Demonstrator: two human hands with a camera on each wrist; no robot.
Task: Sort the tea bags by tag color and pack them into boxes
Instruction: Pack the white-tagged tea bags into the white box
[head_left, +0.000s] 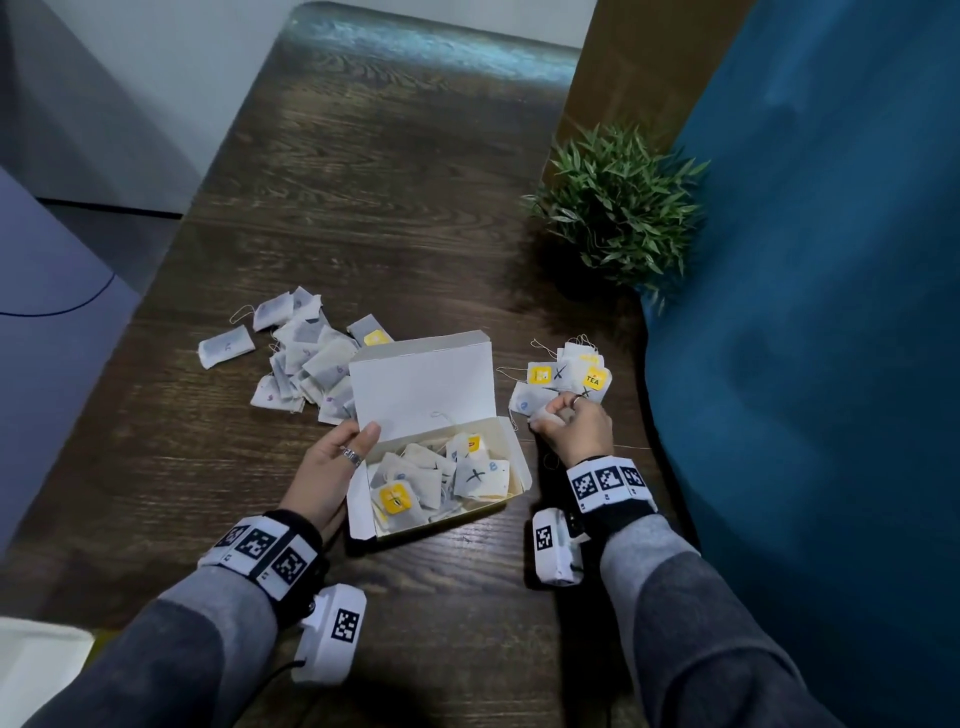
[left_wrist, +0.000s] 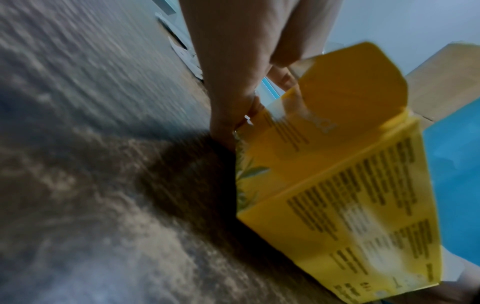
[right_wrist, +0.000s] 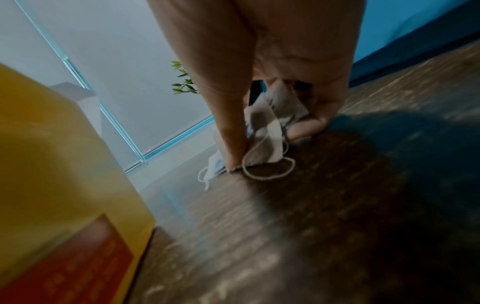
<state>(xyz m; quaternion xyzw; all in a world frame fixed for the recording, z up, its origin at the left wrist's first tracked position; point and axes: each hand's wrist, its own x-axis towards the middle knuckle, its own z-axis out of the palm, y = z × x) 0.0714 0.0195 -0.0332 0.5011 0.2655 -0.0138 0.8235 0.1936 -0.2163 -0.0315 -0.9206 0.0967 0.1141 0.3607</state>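
While left hand (head_left: 340, 457) steadies box (head_left: 511, 457), right hand (head_left: 571, 426) pinches tea bags (right_wrist: 265, 131).

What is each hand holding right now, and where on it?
The right hand pinches tea bags by their paper edges, down at the table. The left hand holds the open box at its left end, thumb near the lid hinge.

Dark wood-grain table (head_left: 395, 208), long, with rounded far corners and a pale sheen at the far end. Small green plant (head_left: 618, 208) with narrow pointed leaves, standing at the table's right edge. Deep blue fabric surface (head_left: 831, 260), filling the right side, just beside the plant. Brown panel (head_left: 623, 78) behind the plant. Pale grey wall and floor (head_left: 104, 130) to the left, crossed by a thin dark cable (head_left: 67, 306).
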